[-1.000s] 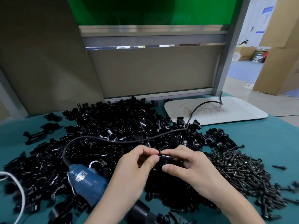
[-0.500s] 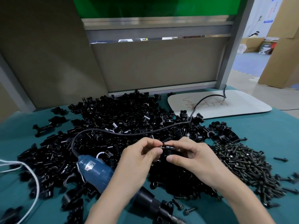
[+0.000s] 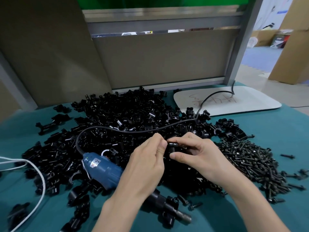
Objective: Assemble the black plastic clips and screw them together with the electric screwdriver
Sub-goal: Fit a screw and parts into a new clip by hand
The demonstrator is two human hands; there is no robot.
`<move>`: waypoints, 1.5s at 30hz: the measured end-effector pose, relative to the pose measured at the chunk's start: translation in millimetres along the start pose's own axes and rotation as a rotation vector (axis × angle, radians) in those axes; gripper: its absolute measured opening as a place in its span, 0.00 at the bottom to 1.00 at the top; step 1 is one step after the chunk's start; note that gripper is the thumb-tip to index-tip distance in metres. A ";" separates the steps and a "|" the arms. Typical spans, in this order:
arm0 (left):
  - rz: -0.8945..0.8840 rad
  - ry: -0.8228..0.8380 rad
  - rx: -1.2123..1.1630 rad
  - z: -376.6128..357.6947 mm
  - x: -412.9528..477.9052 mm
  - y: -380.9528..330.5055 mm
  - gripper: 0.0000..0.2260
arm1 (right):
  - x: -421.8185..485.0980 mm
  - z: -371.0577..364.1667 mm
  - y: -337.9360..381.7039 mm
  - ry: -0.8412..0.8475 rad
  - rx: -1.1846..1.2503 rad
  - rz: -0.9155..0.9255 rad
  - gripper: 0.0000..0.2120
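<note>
A small black clip (image 3: 173, 146) is held over the centre of the table. My right hand (image 3: 195, 156) grips it between thumb and fingers. My left hand (image 3: 148, 159) pinches its left end with thumb and forefinger; whether a screw sits there is hidden. A big heap of black plastic clips (image 3: 120, 124) covers the green table behind and under my hands. The blue electric screwdriver (image 3: 103, 169) lies on the heap below my left wrist, its dark tip (image 3: 177, 213) pointing to the lower right. A pile of black screws (image 3: 250, 163) lies to the right.
The screwdriver's black cable (image 3: 150, 129) curves across the heap to a white tray (image 3: 234, 101) at the back right. A white cord (image 3: 33, 173) loops at the left edge. Grey partition panels (image 3: 158, 61) close off the back. Cardboard boxes (image 3: 294, 47) stand far right.
The camera has shifted, so the scene slid right and down. My hands stay together on the clip, and my left fingers have turned slightly at its end.
</note>
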State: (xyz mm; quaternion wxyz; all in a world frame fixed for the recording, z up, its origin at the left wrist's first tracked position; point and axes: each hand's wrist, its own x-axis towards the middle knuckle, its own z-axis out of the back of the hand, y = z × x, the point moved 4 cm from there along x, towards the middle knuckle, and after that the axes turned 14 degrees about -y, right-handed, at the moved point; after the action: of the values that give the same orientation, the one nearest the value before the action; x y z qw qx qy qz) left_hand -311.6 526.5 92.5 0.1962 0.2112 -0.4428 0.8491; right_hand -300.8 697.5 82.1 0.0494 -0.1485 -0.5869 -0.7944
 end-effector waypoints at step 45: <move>0.405 0.119 -0.317 4.4 13.4 11.9 0.02 | 0.2 1.3 1.3 0.022 -0.071 -0.022 0.15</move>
State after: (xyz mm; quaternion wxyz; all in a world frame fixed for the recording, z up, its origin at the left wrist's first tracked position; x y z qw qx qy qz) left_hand -328.2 518.5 93.9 0.0786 0.0344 -0.5912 0.8019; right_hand -300.4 698.4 83.6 0.0415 -0.1350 -0.5595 -0.8167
